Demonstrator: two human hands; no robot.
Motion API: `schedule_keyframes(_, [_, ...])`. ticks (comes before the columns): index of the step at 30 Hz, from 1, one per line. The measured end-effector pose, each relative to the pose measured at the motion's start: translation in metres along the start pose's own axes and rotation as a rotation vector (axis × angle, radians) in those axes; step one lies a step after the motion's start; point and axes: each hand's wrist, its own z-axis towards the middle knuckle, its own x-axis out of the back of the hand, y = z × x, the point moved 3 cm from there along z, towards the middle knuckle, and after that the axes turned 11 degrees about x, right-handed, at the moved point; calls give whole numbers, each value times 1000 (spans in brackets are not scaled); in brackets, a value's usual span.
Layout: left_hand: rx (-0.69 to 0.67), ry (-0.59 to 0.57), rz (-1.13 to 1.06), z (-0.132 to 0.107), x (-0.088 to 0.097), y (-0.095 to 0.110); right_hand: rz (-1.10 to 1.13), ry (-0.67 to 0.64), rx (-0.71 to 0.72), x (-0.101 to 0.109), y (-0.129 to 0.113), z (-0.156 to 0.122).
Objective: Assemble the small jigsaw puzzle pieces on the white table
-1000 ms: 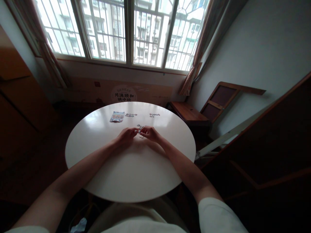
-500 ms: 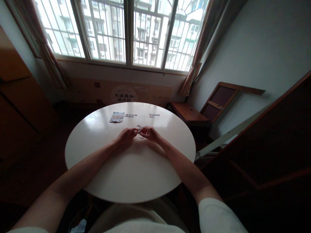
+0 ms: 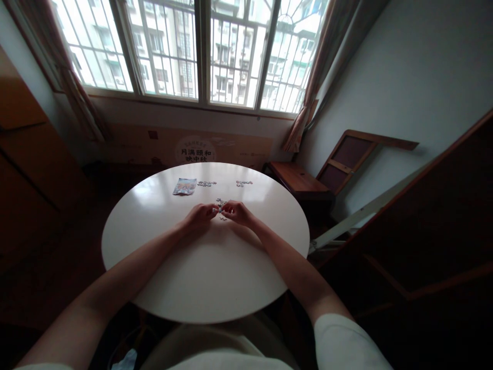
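On the round white table [image 3: 215, 277] my left hand [image 3: 200, 216] and my right hand [image 3: 238, 211] meet fingertip to fingertip, both curled in a pinch on a small jigsaw piece [image 3: 219, 208] between them. Right behind the fingers lies a small cluster of joined puzzle pieces [image 3: 221, 202]. Further back sit two short rows of loose pieces, one row [image 3: 207, 183] to the left and another row [image 3: 244, 183] to the right. A small printed picture card [image 3: 184, 186] lies at the far left of these.
A barred window [image 3: 200, 51] with curtains fills the back wall. A wooden side table [image 3: 298, 180] and a leaning framed board [image 3: 354, 154] stand at the right. Dark wooden furniture [image 3: 34, 169] lines the left, and a slanted rail [image 3: 370, 210] runs at the right.
Both hands stay together at the same spot; only the fingertips shift slightly around the small piece.
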Motion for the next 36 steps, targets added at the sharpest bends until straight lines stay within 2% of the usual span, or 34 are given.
schedule_keyframes(7, [-19, 28, 7, -1, -1, 0, 8, 5, 1, -3, 5, -1])
schedule_keyframes(36, [-12, 9, -15, 0, -1, 0, 4, -21, -30, -1, 2, -1])
